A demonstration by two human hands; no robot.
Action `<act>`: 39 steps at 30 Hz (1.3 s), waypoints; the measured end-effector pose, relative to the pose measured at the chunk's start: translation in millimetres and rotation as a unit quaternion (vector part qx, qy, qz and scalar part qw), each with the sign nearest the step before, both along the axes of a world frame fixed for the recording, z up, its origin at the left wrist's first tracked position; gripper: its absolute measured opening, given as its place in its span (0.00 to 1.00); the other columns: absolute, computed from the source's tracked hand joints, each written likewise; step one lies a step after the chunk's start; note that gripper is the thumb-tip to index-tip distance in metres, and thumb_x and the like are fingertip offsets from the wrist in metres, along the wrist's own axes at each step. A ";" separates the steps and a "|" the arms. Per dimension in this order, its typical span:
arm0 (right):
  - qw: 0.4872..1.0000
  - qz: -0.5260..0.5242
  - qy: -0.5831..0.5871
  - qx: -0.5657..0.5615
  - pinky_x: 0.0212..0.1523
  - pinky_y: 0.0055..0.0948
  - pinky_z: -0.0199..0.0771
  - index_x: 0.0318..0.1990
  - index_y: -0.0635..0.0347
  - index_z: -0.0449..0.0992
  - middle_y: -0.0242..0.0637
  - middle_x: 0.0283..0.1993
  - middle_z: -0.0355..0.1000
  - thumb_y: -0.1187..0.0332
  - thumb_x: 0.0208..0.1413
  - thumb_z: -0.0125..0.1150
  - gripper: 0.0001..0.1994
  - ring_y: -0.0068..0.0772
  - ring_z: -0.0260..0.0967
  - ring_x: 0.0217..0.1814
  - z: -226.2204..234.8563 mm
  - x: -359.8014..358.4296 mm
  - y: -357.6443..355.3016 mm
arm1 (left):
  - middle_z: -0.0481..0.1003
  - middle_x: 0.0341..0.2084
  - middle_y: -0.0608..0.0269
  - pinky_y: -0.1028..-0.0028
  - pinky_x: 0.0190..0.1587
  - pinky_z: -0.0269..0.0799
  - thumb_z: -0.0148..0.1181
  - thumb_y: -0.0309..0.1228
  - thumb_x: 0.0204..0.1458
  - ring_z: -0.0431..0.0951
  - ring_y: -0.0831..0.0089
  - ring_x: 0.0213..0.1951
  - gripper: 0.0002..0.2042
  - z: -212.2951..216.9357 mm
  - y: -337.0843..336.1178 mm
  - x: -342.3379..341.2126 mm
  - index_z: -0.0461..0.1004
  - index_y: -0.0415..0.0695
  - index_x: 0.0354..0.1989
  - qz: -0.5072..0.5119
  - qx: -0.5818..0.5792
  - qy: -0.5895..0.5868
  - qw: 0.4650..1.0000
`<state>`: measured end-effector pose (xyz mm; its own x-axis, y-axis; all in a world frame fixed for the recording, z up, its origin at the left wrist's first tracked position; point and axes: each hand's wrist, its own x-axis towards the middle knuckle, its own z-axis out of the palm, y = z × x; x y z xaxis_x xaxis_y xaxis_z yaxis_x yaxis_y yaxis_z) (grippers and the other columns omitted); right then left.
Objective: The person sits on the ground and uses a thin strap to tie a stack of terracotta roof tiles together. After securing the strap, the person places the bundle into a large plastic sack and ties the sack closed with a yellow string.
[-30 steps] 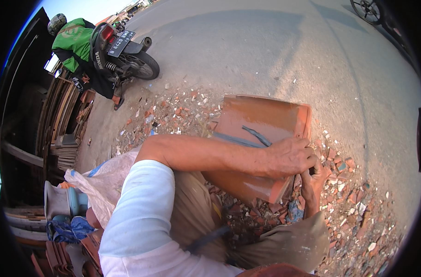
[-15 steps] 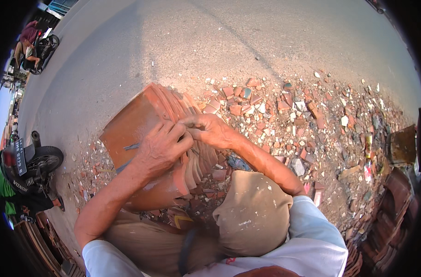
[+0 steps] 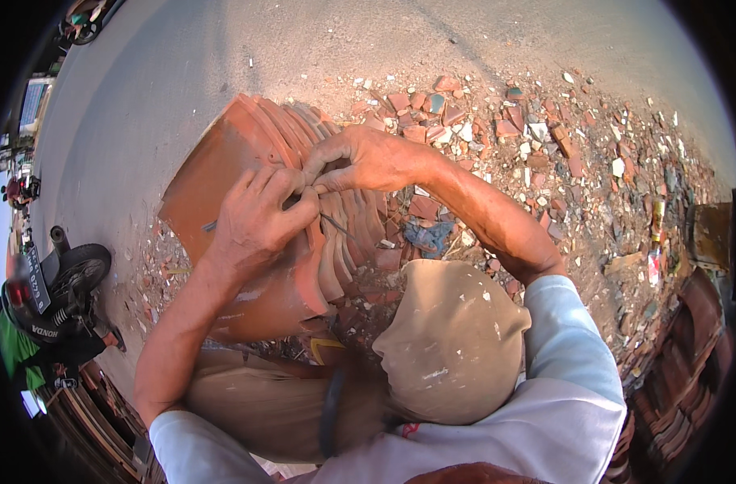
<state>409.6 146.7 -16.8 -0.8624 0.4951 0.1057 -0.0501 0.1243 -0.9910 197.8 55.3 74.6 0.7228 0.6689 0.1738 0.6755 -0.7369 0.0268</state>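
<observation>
A stack of curved orange-brown clay roof tiles (image 3: 247, 153) stands on edge before me, close to my knees. My left hand (image 3: 259, 214) rests over the tiles, its thumb and fingers pinched on a thin dark strip (image 3: 338, 226). Reaching in from the right, my right hand (image 3: 372, 161) pinches at the same spot, its fingertips against those of the left. One piece of the strip trails over the tile edges beside the fingers. Another short grey piece shows at the left of my left hand. The fingers hide where these pieces meet.
Broken tile rubble (image 3: 505, 129) covers the ground to the right, with a crumpled blue scrap (image 3: 428, 236) near my knee. More stacked tiles (image 3: 674, 371) stand at the lower right. A parked motorcycle (image 3: 69, 278) is at the left, beside the road (image 3: 327, 40).
The view has shifted, so tiles and rubble sit higher. My fingertips remain together, with the right hand's fingers bent more sharply. A dark strip end now shows below them. The passing motorcycle has moved farther up.
</observation>
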 end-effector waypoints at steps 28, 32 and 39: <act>0.972 -0.136 0.045 0.184 0.39 0.29 0.73 0.35 0.64 0.75 0.36 0.33 0.73 0.85 0.48 0.60 0.08 0.30 0.72 0.37 1.1 -17.2 -24.5 | 0.69 0.34 0.61 0.62 0.38 0.77 0.63 0.26 0.45 0.78 0.61 0.40 0.09 -9.3 -6.2 -14.5 0.68 0.45 0.32 0.035 -0.011 -0.137 0.990; 0.953 -0.173 -0.021 0.249 0.34 0.30 0.71 0.33 0.62 0.73 0.36 0.30 0.69 0.85 0.46 0.62 0.09 0.28 0.68 0.31 1.6 -19.1 -25.5 | 0.69 0.32 0.60 0.63 0.36 0.77 0.64 0.26 0.46 0.77 0.59 0.38 0.09 -13.9 -13.6 -10.5 0.68 0.43 0.32 0.050 -0.072 -0.140 0.986; 0.955 -0.175 0.022 0.240 0.35 0.44 0.73 0.36 0.62 0.72 0.42 0.34 0.70 0.76 0.46 0.65 0.09 0.51 0.72 0.36 -18.0 -14.1 -17.6 | 0.74 0.33 0.52 0.58 0.37 0.74 0.68 0.21 0.50 0.77 0.51 0.35 0.10 -3.8 -12.5 -2.0 0.72 0.39 0.37 0.118 -0.186 -0.158 0.962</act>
